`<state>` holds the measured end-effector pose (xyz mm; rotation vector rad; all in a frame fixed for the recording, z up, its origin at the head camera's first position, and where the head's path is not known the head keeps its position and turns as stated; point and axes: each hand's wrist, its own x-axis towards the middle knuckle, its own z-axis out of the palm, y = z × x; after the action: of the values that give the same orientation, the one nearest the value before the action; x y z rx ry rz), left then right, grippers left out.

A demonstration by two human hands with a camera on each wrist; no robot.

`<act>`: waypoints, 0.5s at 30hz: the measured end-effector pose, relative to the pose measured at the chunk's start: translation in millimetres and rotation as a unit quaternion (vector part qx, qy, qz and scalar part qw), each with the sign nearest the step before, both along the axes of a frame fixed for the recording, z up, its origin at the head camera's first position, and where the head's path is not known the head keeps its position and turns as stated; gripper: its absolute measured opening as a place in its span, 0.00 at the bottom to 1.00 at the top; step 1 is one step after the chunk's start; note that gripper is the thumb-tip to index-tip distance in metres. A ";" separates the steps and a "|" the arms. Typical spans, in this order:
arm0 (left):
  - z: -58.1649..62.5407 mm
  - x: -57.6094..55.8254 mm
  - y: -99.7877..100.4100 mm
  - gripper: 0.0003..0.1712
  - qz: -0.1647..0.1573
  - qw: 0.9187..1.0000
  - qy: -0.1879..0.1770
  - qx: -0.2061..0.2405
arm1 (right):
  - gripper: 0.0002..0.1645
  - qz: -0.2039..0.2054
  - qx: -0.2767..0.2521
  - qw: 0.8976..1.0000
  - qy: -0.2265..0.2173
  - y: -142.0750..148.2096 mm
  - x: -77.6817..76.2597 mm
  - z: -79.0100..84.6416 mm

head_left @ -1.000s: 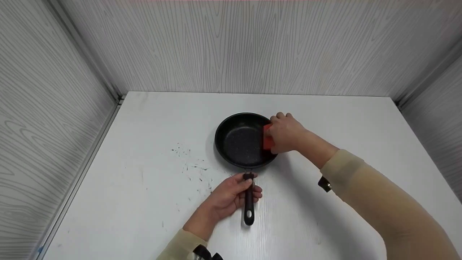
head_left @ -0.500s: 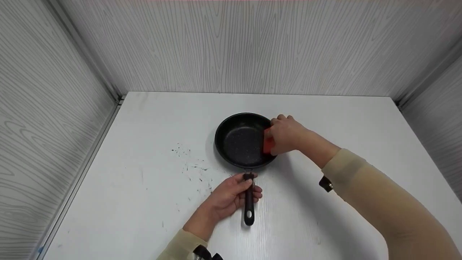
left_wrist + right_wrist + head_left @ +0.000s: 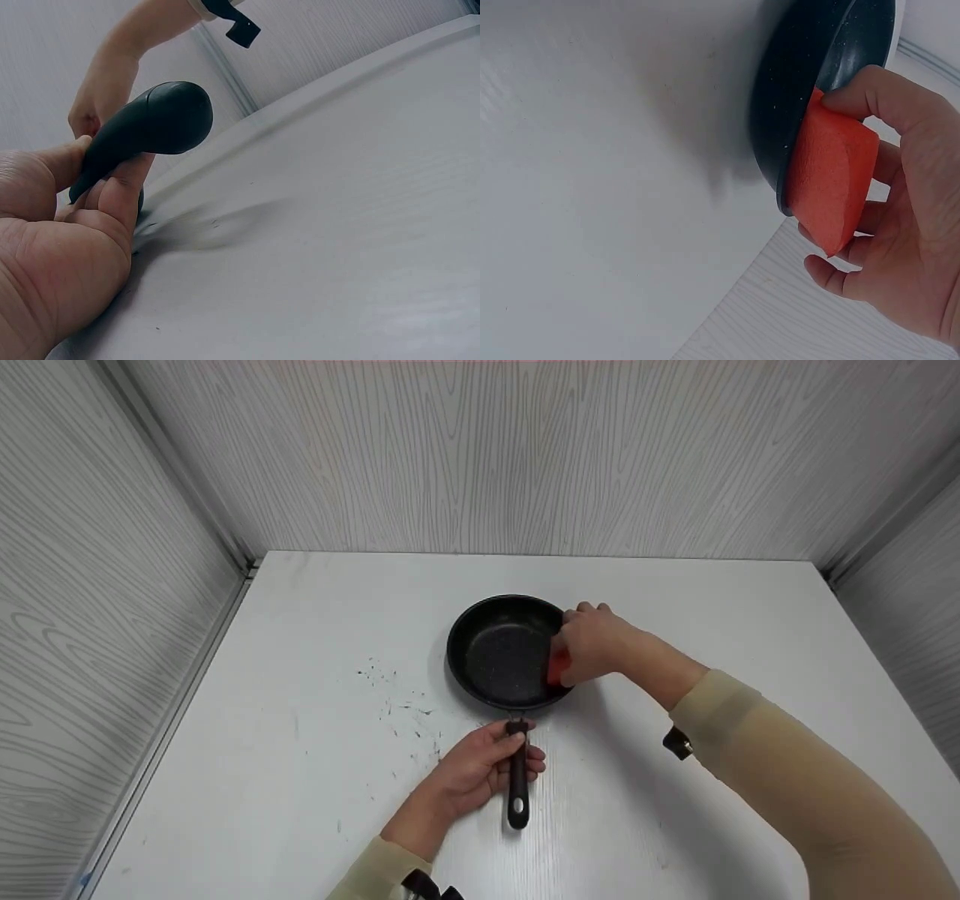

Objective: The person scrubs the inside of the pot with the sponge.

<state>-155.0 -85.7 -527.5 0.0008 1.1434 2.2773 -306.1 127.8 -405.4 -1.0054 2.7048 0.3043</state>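
Pinched red sponge (image 3: 829, 176) in right hand (image 3: 596, 645) at right inner side of black pan (image 3: 502, 656), clasped handle (image 3: 518, 780) in left hand (image 3: 474, 772); seemingly mid-wipe, next needed steady pressure.

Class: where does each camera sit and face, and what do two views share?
Head: on the head, facing forward and down at the pan; left hand and right hand show.
Left wrist: on that wrist, facing the handle; both hands show.
Right wrist: on that wrist, facing the red block; right hand shows.
Head and right wrist share the red block.
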 end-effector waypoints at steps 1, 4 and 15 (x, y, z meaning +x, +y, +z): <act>0.0 -0.1 -0.2 0.25 -0.001 1.000 0.000 -0.002 | 0.25 0.001 -0.001 1.000 -0.001 -0.2 0.1 -0.3; 0.0 -0.4 -0.2 0.25 -0.002 1.000 -0.002 -0.001 | 0.25 -0.004 -0.004 1.000 -0.007 -0.3 0.4 -0.4; 0.1 -0.1 0.8 0.25 -0.001 1.000 -0.002 0.003 | 0.26 -0.023 -0.025 0.998 -0.044 -0.8 2.2 -0.1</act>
<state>-155.1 -84.8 -527.4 -0.0013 1.1333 2.2786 -304.0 126.9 -405.5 -0.9451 2.6638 0.1797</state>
